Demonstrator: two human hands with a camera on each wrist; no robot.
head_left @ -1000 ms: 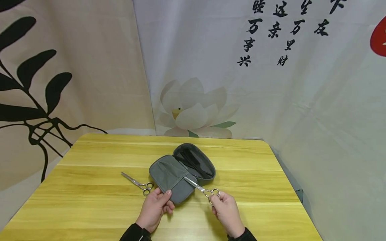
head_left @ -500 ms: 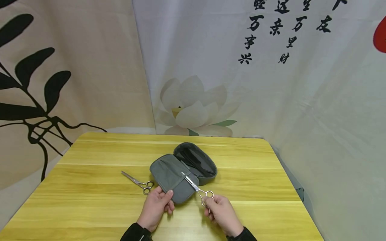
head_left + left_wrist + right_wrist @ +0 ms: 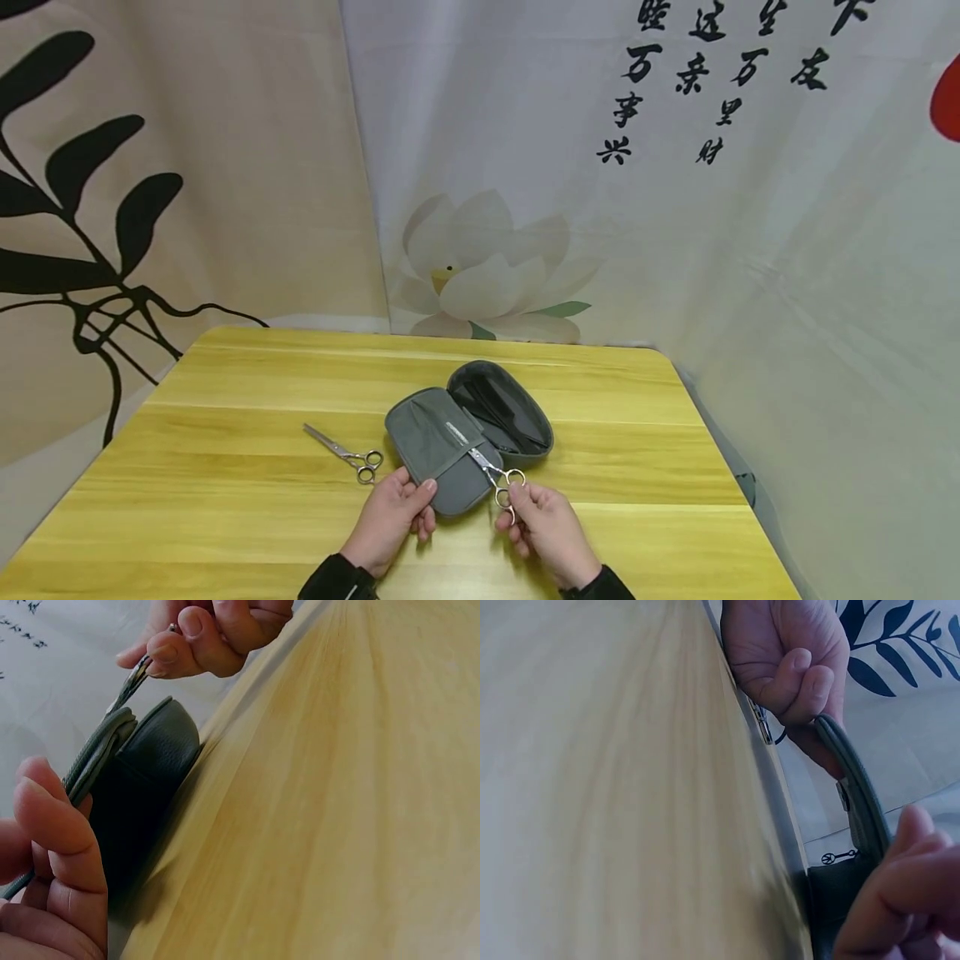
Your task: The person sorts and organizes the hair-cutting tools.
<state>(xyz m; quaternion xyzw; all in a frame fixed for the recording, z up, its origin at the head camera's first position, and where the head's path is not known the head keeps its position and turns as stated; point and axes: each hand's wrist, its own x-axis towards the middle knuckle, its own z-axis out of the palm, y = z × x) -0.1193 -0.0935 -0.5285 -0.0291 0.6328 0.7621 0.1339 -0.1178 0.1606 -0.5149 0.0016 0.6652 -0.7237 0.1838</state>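
A dark grey zip case [image 3: 457, 492] lies unfolded on the table, its flap toward me. My left hand [image 3: 392, 512] pinches the flap's near left edge, thumb on top. By the finger loops, my right hand [image 3: 549, 529] holds a pair of silver scissors [image 3: 483, 460]; their blades pass under the strap across the flap, and the tip shows beyond it. The case's deeper half holds a black comb [image 3: 498, 412] and other dark items that are hard to make out. In the left wrist view the flap stands raised off the table between both hands.
A second pair of scissors [image 3: 347, 454] lies on the wooden table [image 3: 225, 500] to the left of the case. Behind the table hangs a printed cloth backdrop [image 3: 510, 150]. A zip pull [image 3: 838, 857] dangles from the case in the right wrist view.
My right hand has moved left, sliding the scissors further under the strap so the tip now shows past it. The case has shifted slightly right; my left hand keeps its hold.
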